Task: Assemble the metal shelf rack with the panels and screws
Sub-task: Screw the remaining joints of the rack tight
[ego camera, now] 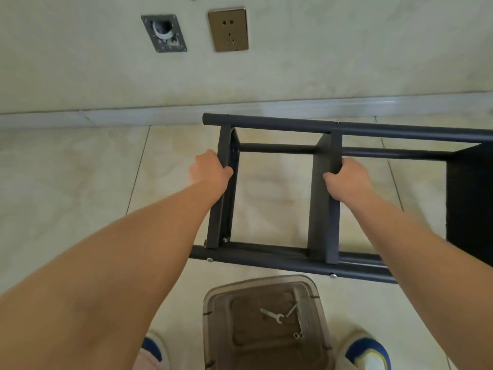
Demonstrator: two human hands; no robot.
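The dark grey metal shelf rack (293,260) lies on its side on the tiled floor, its round posts running left to right. My left hand (209,169) grips the upper edge of the end panel (220,217) at the rack's left. My right hand (346,178) grips the upper edge of the middle panel (324,209). A third, darker panel (469,198) stands at the right edge of view. Silver screw heads (210,260) show along the near post.
A translucent brown plastic bin (221,329) stands between my feet, holding a small wrench (272,315), a hex key and a few screws. The wall ahead carries a socket (228,29) and an open wall box (164,33). Bare tiles lie to the left.
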